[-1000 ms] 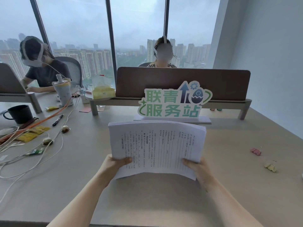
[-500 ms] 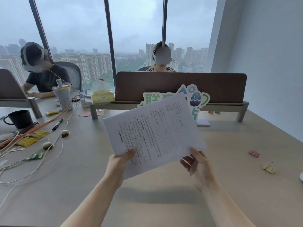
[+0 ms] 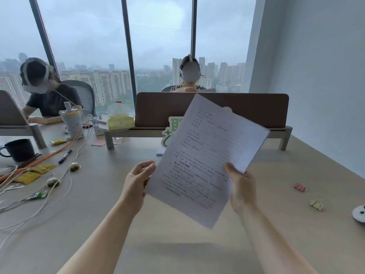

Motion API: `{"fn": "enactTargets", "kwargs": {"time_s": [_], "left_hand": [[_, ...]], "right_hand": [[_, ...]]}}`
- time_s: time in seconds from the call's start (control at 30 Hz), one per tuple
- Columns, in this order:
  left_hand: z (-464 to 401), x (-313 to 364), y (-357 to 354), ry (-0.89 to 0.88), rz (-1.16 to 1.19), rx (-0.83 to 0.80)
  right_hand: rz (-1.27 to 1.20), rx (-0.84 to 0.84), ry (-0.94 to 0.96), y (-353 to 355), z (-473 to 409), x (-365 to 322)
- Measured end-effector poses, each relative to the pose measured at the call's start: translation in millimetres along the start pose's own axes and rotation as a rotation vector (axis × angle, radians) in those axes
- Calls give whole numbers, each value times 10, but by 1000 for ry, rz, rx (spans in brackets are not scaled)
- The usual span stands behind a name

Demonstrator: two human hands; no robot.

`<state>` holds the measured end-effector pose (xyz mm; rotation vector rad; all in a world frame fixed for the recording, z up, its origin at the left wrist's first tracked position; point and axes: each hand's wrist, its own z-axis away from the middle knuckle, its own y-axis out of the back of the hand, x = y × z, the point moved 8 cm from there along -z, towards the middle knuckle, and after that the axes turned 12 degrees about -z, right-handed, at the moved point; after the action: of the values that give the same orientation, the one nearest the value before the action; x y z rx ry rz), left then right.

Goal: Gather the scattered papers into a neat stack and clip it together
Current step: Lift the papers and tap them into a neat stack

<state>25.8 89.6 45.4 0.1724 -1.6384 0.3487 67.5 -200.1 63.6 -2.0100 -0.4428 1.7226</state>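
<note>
I hold a stack of printed white papers (image 3: 205,161) in the air above the beige table (image 3: 177,244), tilted with its top leaning right. My right hand (image 3: 242,187) grips the stack's lower right edge, thumb on the front. My left hand (image 3: 138,180) is curled against the lower left edge, its fingertips partly hidden behind the sheets. A pink binder clip (image 3: 299,187) and a yellow binder clip (image 3: 316,204) lie on the table to the right, apart from both hands.
A green-and-white sign (image 3: 170,133) stands behind the papers before a brown divider (image 3: 256,109). Cables (image 3: 39,196), a pen (image 3: 65,156), a black mug (image 3: 18,150) and yellow packets crowd the left. A white round object (image 3: 359,213) sits at the right edge. Two people sit beyond.
The stack went from flat and landscape to lifted and rotated clockwise towards upright. My right hand let go, then took the right edge again; my left hand shifted along the left edge.
</note>
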Motion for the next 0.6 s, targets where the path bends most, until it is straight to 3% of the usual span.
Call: {"fn": "enactTargets", "kwargs": {"time_s": [0.1,0.17,0.37,0.6], "left_hand": [[3,161,-134,-44,-229,-205],[36,192,-257,-69,-273,-258],[159,126,-428,-93,-112,-115],[177,414,-495,-228,-135,49]], "right_hand": [[200,-80,30,-15,-44,-80],[270,-139,28,-82,-11,-66],[333,-166,68,-123,104,34],[255,-180,173,-278,118,-267]]}}
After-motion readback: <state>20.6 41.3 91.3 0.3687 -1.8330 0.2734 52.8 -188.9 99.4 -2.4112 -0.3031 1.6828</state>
